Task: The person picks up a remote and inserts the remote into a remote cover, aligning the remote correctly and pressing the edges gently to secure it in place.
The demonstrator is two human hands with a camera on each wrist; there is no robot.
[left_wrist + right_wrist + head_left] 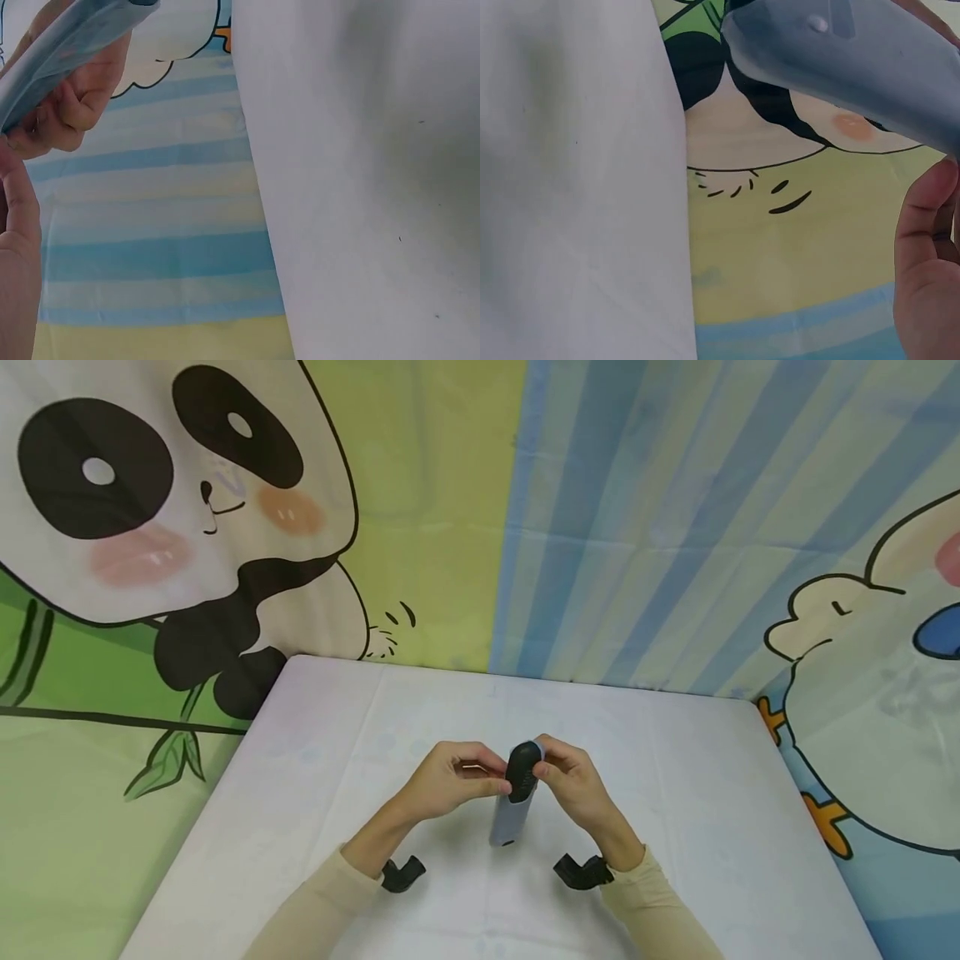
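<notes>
Both hands hold a long grey-blue case [512, 823] up over the middle of the table. A black rounded piece [522, 772] sits in its upper end, its kind not clear. My left hand [456, 779] pinches the left edge near the black piece with thumb and fingers. On the opposite edge, my right hand [576, 783] grips the same upper end, thumb against the black piece. In the right wrist view the smooth underside of the case [840, 67] shows a small round bump. The left wrist view catches only part of the case [75, 56].
A white table [675, 793] spreads beneath the hands. Behind it hangs a cloth printed with a panda [300, 527] and stripes [637, 527]. Black wrist camera mounts [403, 874] sit below both wrists.
</notes>
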